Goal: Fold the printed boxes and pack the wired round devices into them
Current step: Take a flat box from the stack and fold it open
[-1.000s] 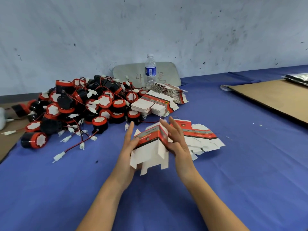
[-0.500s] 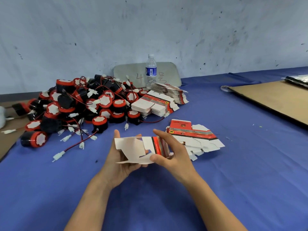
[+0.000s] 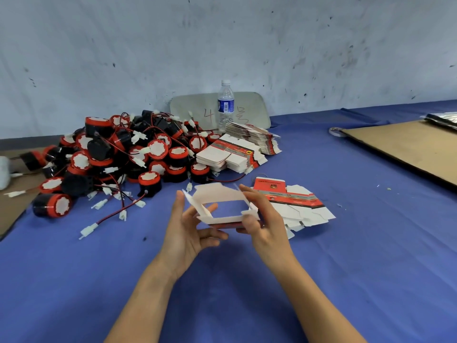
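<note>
A printed box (image 3: 217, 194) is opened into a hollow sleeve and held above the blue table, its open end facing me. My left hand (image 3: 190, 226) supports its left side with spread fingers. My right hand (image 3: 262, 219) grips its right side, thumb on the near edge. Just right of my hands lie several flat box blanks (image 3: 294, 204), red and white. A big pile of wired round devices (image 3: 118, 157), black with red rims and white connectors, fills the left of the table.
Two more stacks of flat blanks (image 3: 237, 154) sit behind the pile near a water bottle (image 3: 225, 105) and a grey board (image 3: 249, 107) against the wall. A brown cardboard sheet (image 3: 405, 147) lies at the right. Loose wires and connectors (image 3: 103, 219) trail toward me.
The box was turned from showing its printed face to lying end-on, and it has been opened from flat into a hollow sleeve. Both hands shifted their hold around it.
</note>
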Demonstrator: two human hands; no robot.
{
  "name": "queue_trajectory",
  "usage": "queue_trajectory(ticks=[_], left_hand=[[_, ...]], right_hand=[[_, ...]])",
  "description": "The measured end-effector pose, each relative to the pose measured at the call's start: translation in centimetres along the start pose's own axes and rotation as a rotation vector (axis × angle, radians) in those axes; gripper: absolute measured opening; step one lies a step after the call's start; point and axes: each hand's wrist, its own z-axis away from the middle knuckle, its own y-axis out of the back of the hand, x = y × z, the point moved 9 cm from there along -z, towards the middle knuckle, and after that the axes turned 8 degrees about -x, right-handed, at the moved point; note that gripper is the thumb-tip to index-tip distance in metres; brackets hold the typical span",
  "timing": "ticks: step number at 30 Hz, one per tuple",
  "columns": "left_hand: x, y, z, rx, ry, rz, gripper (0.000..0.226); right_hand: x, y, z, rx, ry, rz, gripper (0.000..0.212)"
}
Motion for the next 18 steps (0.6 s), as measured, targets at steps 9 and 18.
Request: queue_trajectory(ticks=[9, 18], left_hand=[[1.2, -1.7, 1.3, 0.140, -0.324, -0.464, 0.077], [2.6, -3.3, 2.5, 0.099, -0.512, -0.389, 0.079]], right_hand=[[0.9, -0.1, 0.0, 0.055, -0.085, -0.150, 0.056], [2.4, -1.4, 0.0, -0.011, -0.159, -0.196, 0.087]])
